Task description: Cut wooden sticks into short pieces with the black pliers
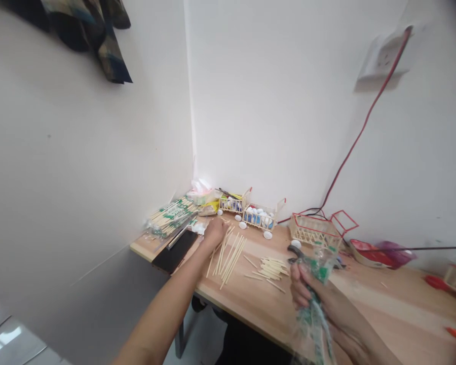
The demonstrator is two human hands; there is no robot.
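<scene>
My left hand [214,234] reaches across the wooden table [380,304] and rests, fingers curled down, on the near end of a spread of long bamboo sticks [228,256]. My right hand [302,284] is closed around a clear plastic wrapper with green print [313,309], which hangs down toward me. A pile of short cut sticks [271,268] lies between the two hands. Scissors with dark handles [294,252] lie just beyond my right hand.
Packs of wrapped chopsticks [173,215] and a black slab [175,252] sit at the table's left end. Two small stick carts with white wheels [258,218] and a red-edged stick basket [315,230] stand by the wall. A red cable [349,152] runs up to a wall socket.
</scene>
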